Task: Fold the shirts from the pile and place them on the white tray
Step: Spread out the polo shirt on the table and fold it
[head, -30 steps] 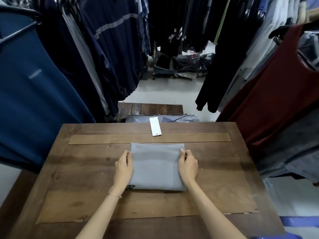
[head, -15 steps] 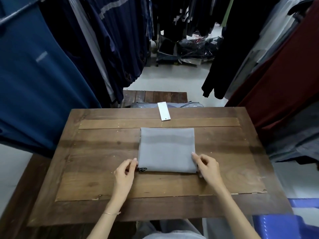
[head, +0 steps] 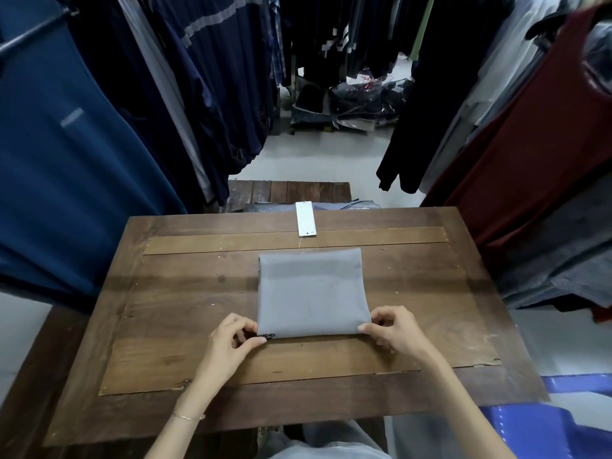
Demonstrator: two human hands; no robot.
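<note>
A grey shirt (head: 311,293), folded into a neat rectangle, lies flat in the middle of the wooden table (head: 185,293). My left hand (head: 233,339) pinches its near left corner, where a small black logo shows. My right hand (head: 394,331) pinches the near right corner. A white paper tag (head: 306,219) lies at the table's far edge, joined to the shirt by a thin thread. No white tray and no pile of shirts are in view.
Racks of hanging clothes crowd both sides: blue and navy garments (head: 66,154) on the left, a maroon one (head: 536,154) and grey ones on the right. A wooden pallet (head: 288,191) and bagged clothes (head: 351,104) lie beyond the table. A blue plastic stool (head: 556,425) stands near right.
Both hands slid from the shirt's side edges down to its near corners and closed on them. The shirt has stayed flat on the table.
</note>
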